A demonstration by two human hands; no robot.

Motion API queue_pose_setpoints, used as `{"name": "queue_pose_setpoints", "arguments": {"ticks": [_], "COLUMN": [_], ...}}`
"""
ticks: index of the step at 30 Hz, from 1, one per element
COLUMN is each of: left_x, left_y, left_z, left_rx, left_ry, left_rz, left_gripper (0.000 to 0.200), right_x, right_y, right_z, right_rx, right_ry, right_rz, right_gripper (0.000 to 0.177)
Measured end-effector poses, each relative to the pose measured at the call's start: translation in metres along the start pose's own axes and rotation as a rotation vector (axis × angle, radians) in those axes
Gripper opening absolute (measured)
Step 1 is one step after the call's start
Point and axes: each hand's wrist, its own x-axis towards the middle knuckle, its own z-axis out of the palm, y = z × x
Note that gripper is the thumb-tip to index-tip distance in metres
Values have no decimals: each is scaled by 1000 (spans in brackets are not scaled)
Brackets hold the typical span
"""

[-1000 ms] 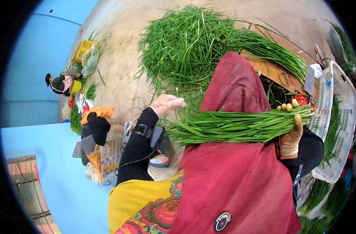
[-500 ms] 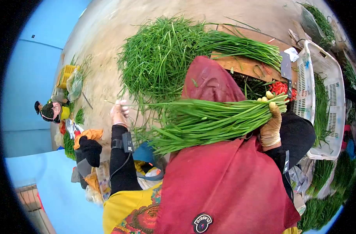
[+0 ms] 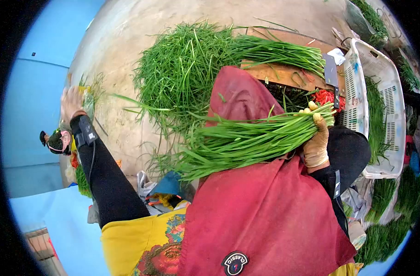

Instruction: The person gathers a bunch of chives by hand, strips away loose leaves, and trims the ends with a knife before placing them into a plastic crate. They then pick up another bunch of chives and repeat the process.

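My right hand (image 3: 317, 142), in a tan glove, is closed round the pale stem ends of a bunch of garlic chives (image 3: 256, 138). The long green leaves lie across my lap over the red apron (image 3: 265, 207), tips towards the left. My left hand (image 3: 72, 102) is stretched far out to the left with fingers apart, holding nothing I can see. A few loose leaves (image 3: 143, 105) show between it and the big heap of chives (image 3: 182, 69) on the floor ahead.
A wooden board (image 3: 283, 69) bears another chive bunch (image 3: 283, 53) and a cleaver (image 3: 330, 71). Beside it are red ties (image 3: 327, 97) and a white plastic crate (image 3: 357, 92) holding chives. Another person (image 3: 58, 141) sits at the far left by a blue wall (image 3: 31, 106).
My left hand has swung outwards and away to the left, and the long leaf it pinched is out of its fingers. My right hand still grips the bunch.
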Motion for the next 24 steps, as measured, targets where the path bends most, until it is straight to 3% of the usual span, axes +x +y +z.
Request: {"name": "queue_pose_setpoints", "arguments": {"ticks": [2, 4, 5, 6, 7, 9, 10, 11, 12, 13, 18, 24], "left_x": [13, -50, -90, -136, -169, -242, -282, -302, -318, -329, -346, -358], "left_y": [-6, -27, -33, -25, -37, -78, -53, -56, -83, -88, -82, -110], "left_z": [50, 130, 170, 222, 242, 243, 285, 297, 280, 283, 301, 299], "left_rx": [654, 1101, 1007, 985, 777, 382, 1044, 1171, 1166, 1142, 1088, 1032], "left_ry": [-48, -257, -343, -513, -773, -1110, -1252, -1471, -1654, -1647, -1435, -1308], "left_rz": [-285, -352, -365, -534, -691, -959, -794, -768, -292, -251, -409, -310], "left_gripper": [61, 55, 44, 36, 33, 33, 35, 42, 47, 49, 52, 48], "right_x": [0, -2, -2, -2, -3, -3, -1, -1, -1, -1, -2, -3], "right_y": [1, 1, 1, 1, 0, 0, 0, 0, -1, -2, -2, -5], "right_z": [3, 5, 5, 4, 2, 1, 2, 2, 1, 2, 11, 9], "right_rx": [10, 3, -6, -28, -28, -24, -24, -37, -50, -48, -20, 3], "right_ry": [15, 24, 29, 62, 70, 80, 74, 67, 61, 59, 84, 67], "right_rz": [-6, -10, -19, -24, -28, -22, -21, -19, -16, -16, -11, -25], "right_gripper": [40, 40, 40, 41, 41, 42, 42, 42, 42, 42, 40, 39]}}
